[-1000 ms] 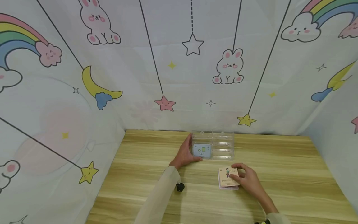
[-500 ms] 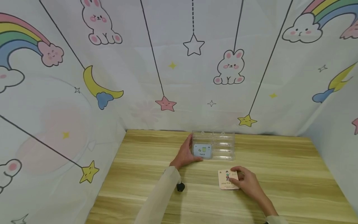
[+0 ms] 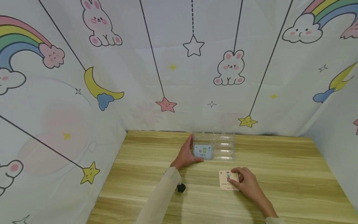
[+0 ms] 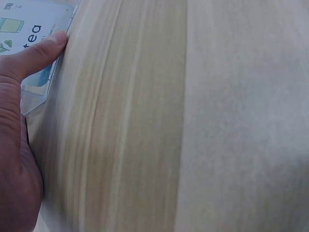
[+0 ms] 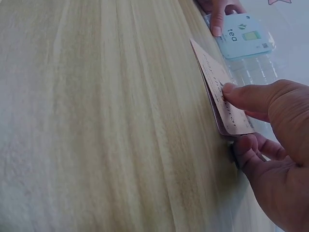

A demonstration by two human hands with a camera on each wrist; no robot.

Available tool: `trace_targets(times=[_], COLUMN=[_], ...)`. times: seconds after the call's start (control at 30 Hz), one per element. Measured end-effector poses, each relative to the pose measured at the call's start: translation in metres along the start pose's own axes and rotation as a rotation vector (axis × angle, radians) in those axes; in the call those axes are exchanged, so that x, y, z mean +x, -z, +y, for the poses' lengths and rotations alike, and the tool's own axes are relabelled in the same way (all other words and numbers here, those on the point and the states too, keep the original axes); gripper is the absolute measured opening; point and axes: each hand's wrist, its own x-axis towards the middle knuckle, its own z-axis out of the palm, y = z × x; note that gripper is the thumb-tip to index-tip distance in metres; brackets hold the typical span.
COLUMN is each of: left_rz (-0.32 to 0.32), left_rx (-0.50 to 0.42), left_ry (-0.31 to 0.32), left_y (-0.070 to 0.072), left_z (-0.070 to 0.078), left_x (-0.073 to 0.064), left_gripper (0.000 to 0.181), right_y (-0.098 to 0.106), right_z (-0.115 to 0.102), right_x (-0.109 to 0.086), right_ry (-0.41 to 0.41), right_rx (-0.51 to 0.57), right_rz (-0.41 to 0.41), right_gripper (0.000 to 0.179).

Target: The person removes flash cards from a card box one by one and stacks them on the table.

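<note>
Peach card (image 3: pixel 225 182) pinched in R hand (image 3: pixel 248 183), L hand (image 3: pixel 185 157) gripping clear tray (image 3: pixel 223 151) w/ blue tea card (image 3: pixel 203 151).

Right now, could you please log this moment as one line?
left hand: holds clear tray; right hand: pinches card stack; tea card: in tray's left half

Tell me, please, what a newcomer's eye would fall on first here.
The white backdrop behind the table, with its rainbows, rabbits and stars, probably strikes first. Next come the blue tea card, lower left in the clear rack the left hand grips, and the peach card in the right hand, nearer the camera.
</note>
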Motion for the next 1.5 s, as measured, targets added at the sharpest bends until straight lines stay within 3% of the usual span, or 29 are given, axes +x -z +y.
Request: trace_targets(times=[0.6,1.1,1.5], left_rz=[-0.006,-0.004,-0.012], left_rx=[0.022,0.01,0.023], left_ry=[0.022,0.009,0.037], left_y=[-0.0018,-0.0016,-0.0014], left_z=[-0.0047,-0.0056,-0.0062], left_x=[0.0009,0.0008,0.0015], left_gripper=[0.136,0.136,0.136], right_y=[-0.0052,-0.0071,-0.0063], right_z=[-0.0004,-0.0012,-0.0026], right_x=[-0.0039,-0.0071,-0.0067], right_ry=[-0.043,-0.028,-0.032], right_rx=[0.014,0.017,0.028], right_rz=[-0.014,-0.01,0.015], right_gripper=[0.039,0.038,0.042])
